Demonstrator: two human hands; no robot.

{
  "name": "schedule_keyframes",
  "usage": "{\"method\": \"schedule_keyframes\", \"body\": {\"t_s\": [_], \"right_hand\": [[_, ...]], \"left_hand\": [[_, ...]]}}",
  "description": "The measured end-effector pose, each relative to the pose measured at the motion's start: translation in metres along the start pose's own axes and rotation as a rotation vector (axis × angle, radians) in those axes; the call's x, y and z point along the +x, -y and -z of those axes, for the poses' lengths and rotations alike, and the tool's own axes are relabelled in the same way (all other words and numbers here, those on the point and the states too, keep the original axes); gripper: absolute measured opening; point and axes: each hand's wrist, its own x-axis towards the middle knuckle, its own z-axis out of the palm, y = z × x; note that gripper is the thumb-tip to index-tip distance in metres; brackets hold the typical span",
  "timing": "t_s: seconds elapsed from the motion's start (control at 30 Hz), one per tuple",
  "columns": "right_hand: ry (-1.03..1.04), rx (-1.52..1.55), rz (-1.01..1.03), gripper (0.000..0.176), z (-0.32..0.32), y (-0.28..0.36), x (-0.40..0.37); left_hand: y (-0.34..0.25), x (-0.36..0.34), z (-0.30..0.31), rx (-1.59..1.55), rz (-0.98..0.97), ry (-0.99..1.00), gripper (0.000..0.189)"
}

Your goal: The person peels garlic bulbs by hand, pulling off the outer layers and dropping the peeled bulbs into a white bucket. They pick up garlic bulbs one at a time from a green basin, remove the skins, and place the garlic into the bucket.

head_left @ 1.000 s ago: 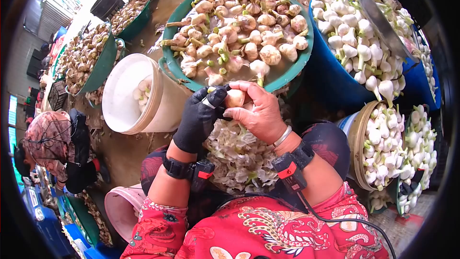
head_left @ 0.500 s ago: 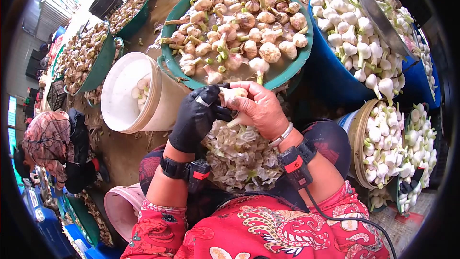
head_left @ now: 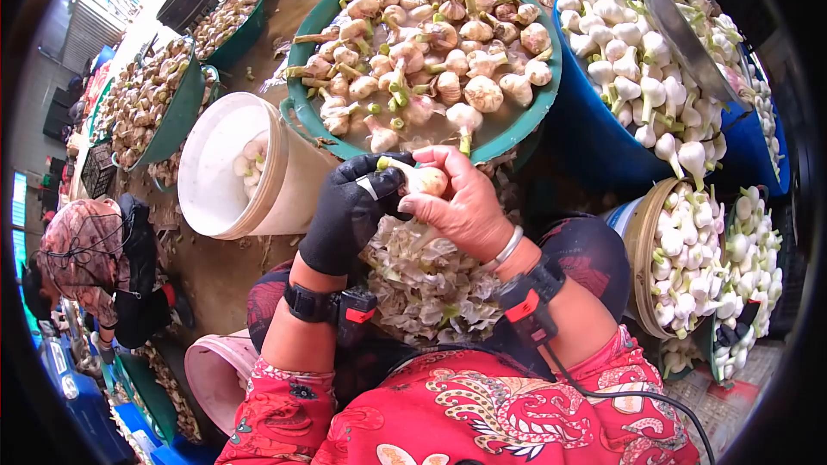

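Observation:
Between my two hands is a garlic bulb (head_left: 424,179), its green-tipped stem pointing left and its round end to the right. My left hand (head_left: 345,211), in a black glove, is closed round the stem side. The fingers and thumb of my bare right hand (head_left: 465,207) pinch the round end. Loose papery garlic skins (head_left: 435,284) lie heaped in my lap below the hands. Just beyond them stands a green tub (head_left: 297,65) of unpeeled garlic bulbs in murky water.
A white bucket (head_left: 289,176) with a few peeled bulbs tilts at left. Peeled garlic fills a blue tub (head_left: 577,129) and another bucket (head_left: 644,267) at right. A pink bucket (head_left: 202,370) stands at lower left. Another person (head_left: 90,258) bends over at far left.
The garlic bulb has turned, so its stem now points left instead of down towards the right. My right fingers have shifted to its round end.

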Motion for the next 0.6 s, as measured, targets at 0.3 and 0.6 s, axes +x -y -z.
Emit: {"method": "schedule_keyframes", "body": {"t_s": [0.3, 0.6], "right_hand": [[0.257, 0.596, -0.721, 0.029, 0.024, 0.009, -0.001], [0.16, 0.687, -0.648, 0.046, 0.021, 0.016, -0.002]], "left_hand": [[0.012, -0.002, 0.009, 0.63, -0.128, 0.031, 0.017], [0.005, -0.004, 0.005, 0.281, -0.118, -0.007, 0.031]]}}
